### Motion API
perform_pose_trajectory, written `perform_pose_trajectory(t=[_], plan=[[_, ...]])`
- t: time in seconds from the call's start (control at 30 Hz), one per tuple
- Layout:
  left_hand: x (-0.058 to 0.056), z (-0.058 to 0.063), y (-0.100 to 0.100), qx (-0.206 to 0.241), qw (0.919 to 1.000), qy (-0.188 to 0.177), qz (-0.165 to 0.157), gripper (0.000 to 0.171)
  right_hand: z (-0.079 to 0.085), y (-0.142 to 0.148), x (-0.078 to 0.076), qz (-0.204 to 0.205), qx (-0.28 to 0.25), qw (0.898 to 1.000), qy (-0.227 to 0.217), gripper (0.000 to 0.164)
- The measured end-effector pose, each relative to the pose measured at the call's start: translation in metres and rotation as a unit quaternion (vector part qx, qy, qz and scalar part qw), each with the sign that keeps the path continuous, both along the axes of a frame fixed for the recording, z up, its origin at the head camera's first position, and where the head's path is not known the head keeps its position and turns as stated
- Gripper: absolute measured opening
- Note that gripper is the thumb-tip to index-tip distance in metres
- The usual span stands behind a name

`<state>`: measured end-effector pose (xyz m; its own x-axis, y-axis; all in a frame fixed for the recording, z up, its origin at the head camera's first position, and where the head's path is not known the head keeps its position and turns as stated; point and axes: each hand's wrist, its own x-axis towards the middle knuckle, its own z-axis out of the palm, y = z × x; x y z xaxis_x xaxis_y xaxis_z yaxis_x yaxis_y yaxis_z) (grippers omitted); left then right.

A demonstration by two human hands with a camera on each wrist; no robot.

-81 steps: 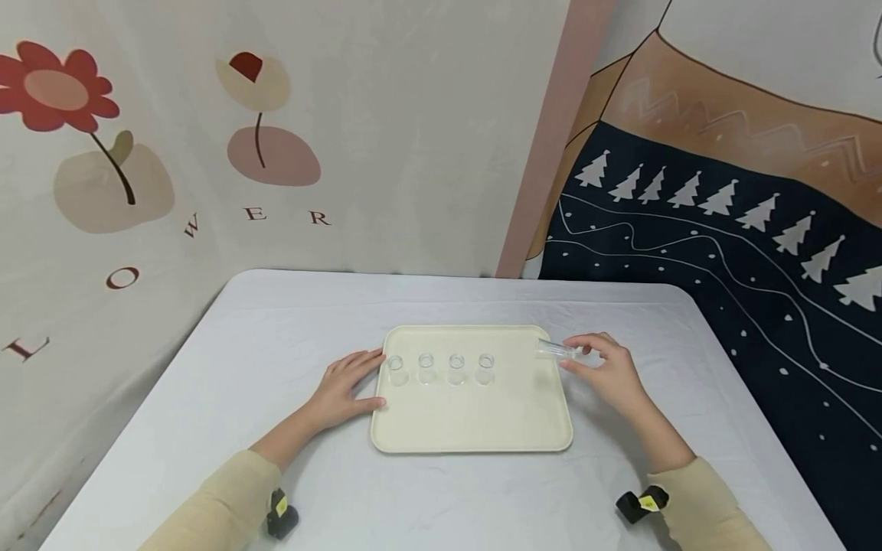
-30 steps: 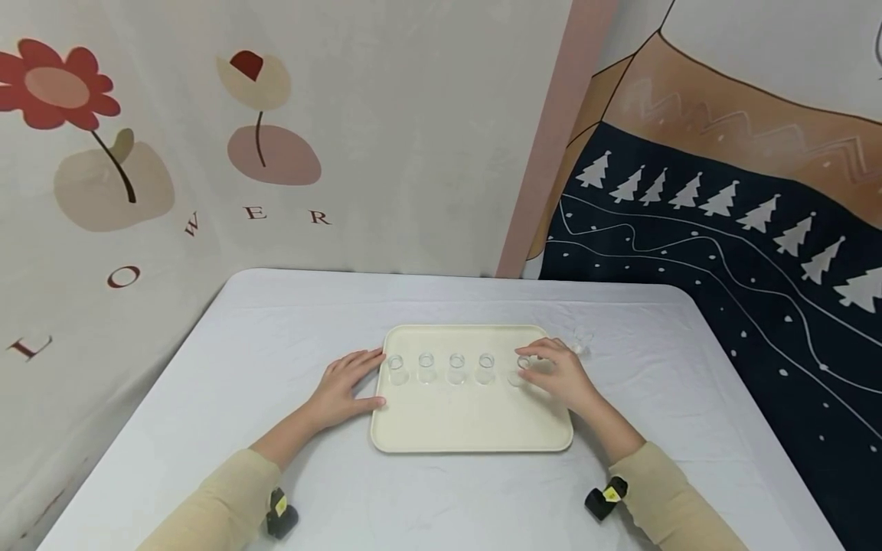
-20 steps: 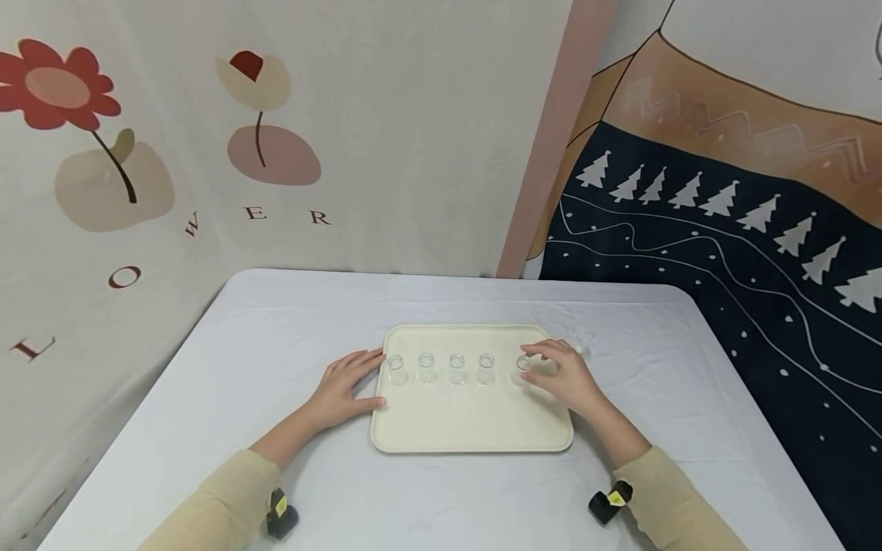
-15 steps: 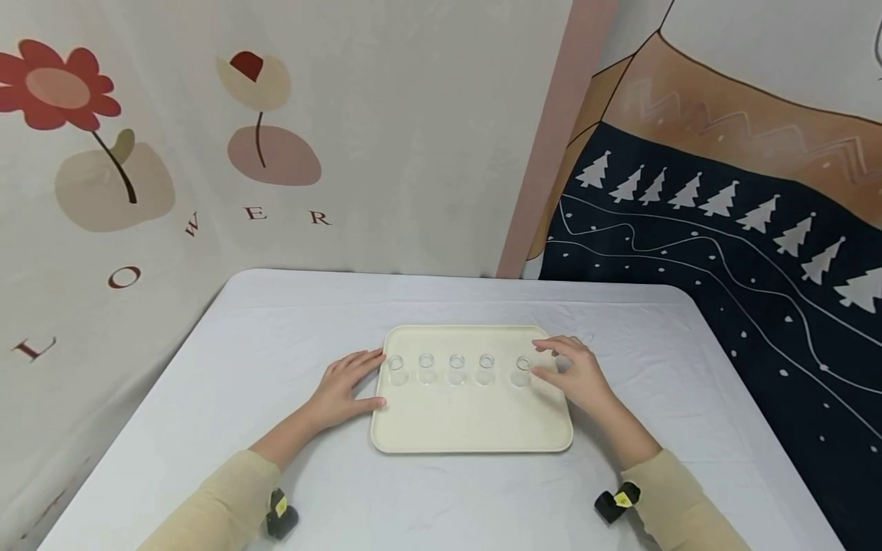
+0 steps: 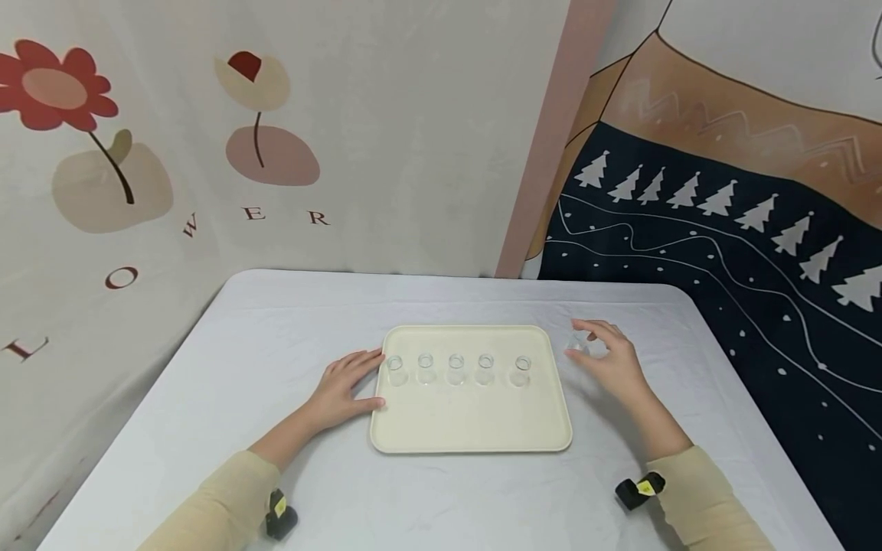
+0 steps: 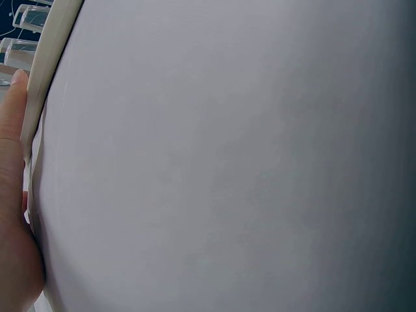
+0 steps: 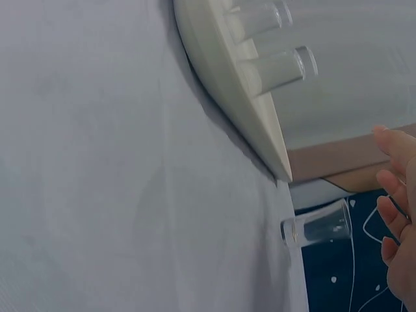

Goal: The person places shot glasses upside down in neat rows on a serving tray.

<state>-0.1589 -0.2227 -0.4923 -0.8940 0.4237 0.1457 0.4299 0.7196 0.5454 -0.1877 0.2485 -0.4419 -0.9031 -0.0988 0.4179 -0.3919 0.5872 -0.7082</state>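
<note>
Several clear shot glasses stand mouth-down in a row on a cream tray (image 5: 468,428). The rightmost inverted glass (image 5: 521,373) has a slightly wider gap beside it than the others. Off the tray's right side, another shot glass (image 7: 318,225) stands mouth-up on the table. My right hand (image 5: 615,366) is around this glass in the head view, thumb and fingers spread; in the right wrist view its fingers (image 7: 398,146) are apart from the glass. My left hand (image 5: 342,390) rests at the tray's left edge, fingers straight, with the thumb over the rim in the left wrist view.
A white cloth covers the table (image 5: 441,497). Behind it hangs a pale curtain (image 5: 413,153) printed with flowers, and a dark fabric (image 5: 689,245) with white trees is at right. Black devices with yellow labels sit at both wrists.
My right hand has set a glass upside down at the row's right end and let go of it. It has moved right to another glass. My left hand stays put.
</note>
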Motion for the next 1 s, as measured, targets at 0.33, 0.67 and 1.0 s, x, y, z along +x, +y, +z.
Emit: perform_pose_trajectory(t=[0.33, 0.67, 1.0], plan=[[0.002, 0.001, 0.001, 0.006, 0.9999, 0.009, 0.002, 0.079, -0.005, 0.019, -0.010, -0.018, -0.003, 1.000, -0.016, 0.056], [0.002, 0.002, 0.001, 0.001, 1.0000, -0.003, 0.004, 0.081, -0.021, 0.032, -0.018, -0.013, 0.014, 0.996, -0.082, 0.058], [0.001, 0.002, 0.000, 0.002, 1.0000, -0.008, 0.004, 0.082, -0.035, 0.038, -0.026, -0.030, 0.035, 0.991, -0.128, 0.056]])
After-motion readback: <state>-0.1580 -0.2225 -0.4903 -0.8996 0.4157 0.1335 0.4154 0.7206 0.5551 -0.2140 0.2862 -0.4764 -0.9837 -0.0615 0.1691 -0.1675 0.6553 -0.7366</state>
